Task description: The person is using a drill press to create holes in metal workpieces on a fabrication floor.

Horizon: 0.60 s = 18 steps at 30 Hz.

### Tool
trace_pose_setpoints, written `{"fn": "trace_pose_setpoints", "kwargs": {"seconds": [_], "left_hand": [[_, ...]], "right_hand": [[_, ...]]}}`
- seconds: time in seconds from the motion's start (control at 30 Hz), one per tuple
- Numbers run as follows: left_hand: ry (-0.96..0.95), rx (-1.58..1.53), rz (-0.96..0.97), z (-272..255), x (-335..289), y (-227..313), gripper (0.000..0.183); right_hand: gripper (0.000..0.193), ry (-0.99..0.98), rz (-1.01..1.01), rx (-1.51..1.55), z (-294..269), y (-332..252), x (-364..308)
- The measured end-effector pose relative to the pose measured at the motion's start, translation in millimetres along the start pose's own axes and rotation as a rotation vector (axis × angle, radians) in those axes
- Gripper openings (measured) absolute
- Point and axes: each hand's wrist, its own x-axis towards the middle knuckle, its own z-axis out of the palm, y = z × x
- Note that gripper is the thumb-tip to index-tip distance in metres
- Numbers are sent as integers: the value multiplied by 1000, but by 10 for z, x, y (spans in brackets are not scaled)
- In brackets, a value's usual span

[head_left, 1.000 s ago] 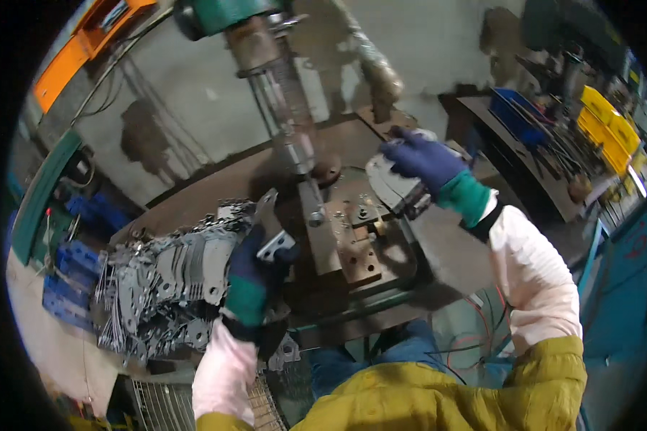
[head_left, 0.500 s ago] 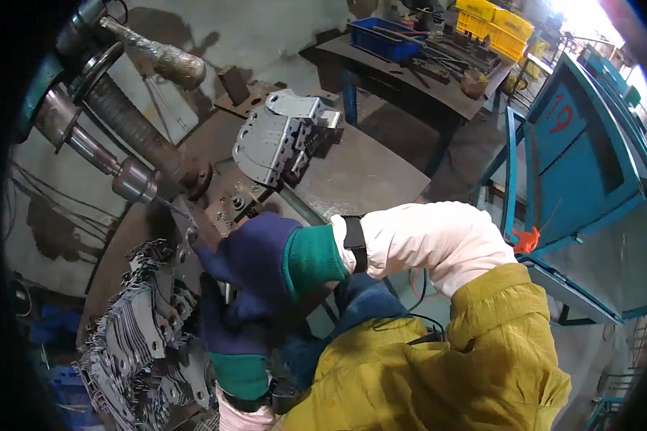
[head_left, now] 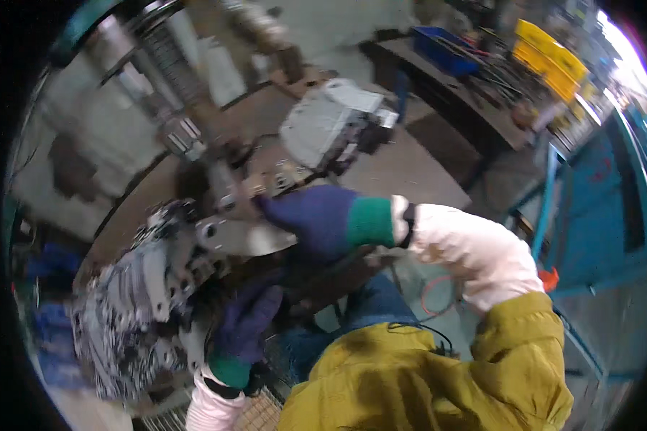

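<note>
My right hand [head_left: 316, 219], in a purple glove with a green cuff, grips one end of a flat grey metal plate [head_left: 241, 238] with holes. The plate lies level just below the drill press spindle [head_left: 187, 136], close to the fixture block on the machine table. Lower down, my left hand [head_left: 248, 323], gloved alike, holds nothing that I can see. Its fingers are spread, somewhat blurred, beside a large pile of similar metal plates [head_left: 133, 294]. Behind my right hand, a stack of wider grey perforated plates [head_left: 323, 126] rests on the table.
A dark workbench [head_left: 438, 86] at the far right carries a blue bin [head_left: 442, 52], a yellow crate [head_left: 550, 57] and loose tools. A teal metal cabinet [head_left: 604, 208] stands on the right. Below my left hand is a wire mesh basket [head_left: 262, 413].
My hands have moved apart: the left went down toward the plate pile, the right moved right. The plate between them now shows in my right hand. The whole view has shifted.
</note>
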Motion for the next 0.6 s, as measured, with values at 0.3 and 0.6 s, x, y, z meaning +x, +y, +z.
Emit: {"fn": "trace_pose_setpoints", "kwargs": {"seconds": [0.3,0.6], "left_hand": [[60,781,-17,-865,762,-13,102],[16,858,-179,-702,1171,-382,66]], "right_hand": [[100,-83,206,190,19,185,188],[98,-77,205,149,-25,423,308]]}}
